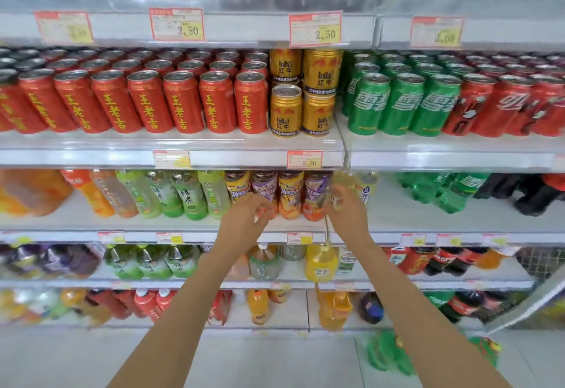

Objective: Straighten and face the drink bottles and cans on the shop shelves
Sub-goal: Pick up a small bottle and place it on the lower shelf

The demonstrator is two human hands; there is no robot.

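On the can shelf point(91, 143), red herbal-tea cans point(146, 102) stand packed shoulder to shoulder from the left edge, their fronts close behind the clear lip, with no gap between neighbours. Right of them the gold energy-drink cans point(286, 111) are stacked two high, and further right come green soda cans point(400, 105) and then red cola cans point(501, 109), all tightly ranked. One level down, the bottle shelf point(137, 230) holds orange drink bottles point(94, 192) at the left, then green tea bottles point(186, 193) leaning slightly, with a strip of bare shelf in front of them. At the centre stands a row of iced-tea bottles point(290, 195) with yellow and purple labels, set back from the edge. The left hand point(244, 219) reaches over the shelf lip, fingers loosely curled and partly spread in front of the leftmost of these bottles; motion blur hides whether it grips anything. The right hand point(345, 209) is at the right end of the same row, fingers bent around or against a pale bottle point(365, 187), and I cannot tell if it is truly held. Further right the shelf lies bare until a cluster of green soda bottles point(452, 190).
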